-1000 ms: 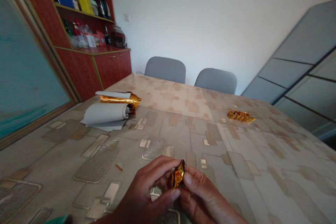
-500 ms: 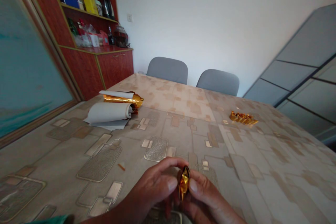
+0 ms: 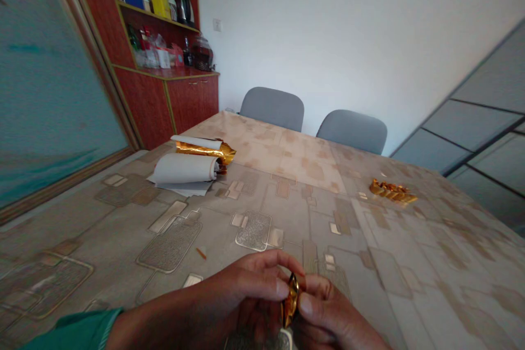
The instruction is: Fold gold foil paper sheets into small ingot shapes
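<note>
Between my two hands, low in the head view, is a small folded piece of shiny gold foil paper (image 3: 291, 302), held upright. My left hand (image 3: 254, 287) pinches it from the left, thumb on the near face and fingers curled over the top. From the right, my right hand (image 3: 328, 306) grips it between thumb and bent forefinger. The lower fingers of both hands are in shadow and partly hidden. Farther off to the right, a row of folded gold foil pieces (image 3: 392, 191) lies on the patterned tablecloth (image 3: 270, 197).
At the table's left lie curled sheets of white-backed paper (image 3: 186, 169) and a gold foil roll (image 3: 200, 149). A thin orange-brown scrap (image 3: 200, 253) rests nearer me. Two grey chairs (image 3: 271, 106) stand at the far edge, beside a red-brown cabinet (image 3: 188, 101).
The view has shifted slightly left, so the table items appear farther right. Both hands still hold the foil piece, now tilted a little, and more of my green left sleeve shows.
</note>
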Demonstrator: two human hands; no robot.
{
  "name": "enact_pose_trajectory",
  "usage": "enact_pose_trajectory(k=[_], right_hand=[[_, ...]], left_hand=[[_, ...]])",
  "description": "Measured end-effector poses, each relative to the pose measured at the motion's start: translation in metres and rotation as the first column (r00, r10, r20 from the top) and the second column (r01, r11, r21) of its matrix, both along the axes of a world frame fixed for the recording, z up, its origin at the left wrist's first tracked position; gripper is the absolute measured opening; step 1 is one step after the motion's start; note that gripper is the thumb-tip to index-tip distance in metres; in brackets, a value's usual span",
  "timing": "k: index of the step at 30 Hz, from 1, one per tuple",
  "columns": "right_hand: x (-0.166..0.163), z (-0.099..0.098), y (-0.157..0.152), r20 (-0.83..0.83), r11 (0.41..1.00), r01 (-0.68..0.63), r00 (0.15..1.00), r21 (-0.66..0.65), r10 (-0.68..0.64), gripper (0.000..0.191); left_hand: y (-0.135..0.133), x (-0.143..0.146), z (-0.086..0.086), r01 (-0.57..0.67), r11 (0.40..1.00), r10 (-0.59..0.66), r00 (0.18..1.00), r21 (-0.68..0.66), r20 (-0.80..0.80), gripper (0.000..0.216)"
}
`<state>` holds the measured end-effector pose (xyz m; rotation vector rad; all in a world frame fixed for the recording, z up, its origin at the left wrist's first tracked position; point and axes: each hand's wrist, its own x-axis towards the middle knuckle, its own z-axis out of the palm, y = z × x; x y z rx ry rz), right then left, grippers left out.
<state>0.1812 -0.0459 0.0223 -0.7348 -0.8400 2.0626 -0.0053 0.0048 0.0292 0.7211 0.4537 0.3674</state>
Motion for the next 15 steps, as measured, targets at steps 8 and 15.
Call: enact_pose_trajectory(k=[8,15], right_hand=[[-0.002,0.003,0.0,-0.008,1.0,0.022,1.0,0.015,-0.022,0.038],[0.0,-0.012,-0.002,0.074,0.999,0.042,0.996,-0.03,-0.04,0.041]], left_hand=[[-0.001,0.001,-0.004,0.017,0.999,-0.016,1.0,-0.038,0.018,0.041],[-0.007,0.011,-0.002,-0.087,0.995,0.094,0.986,0.051,-0.139,0.035]])
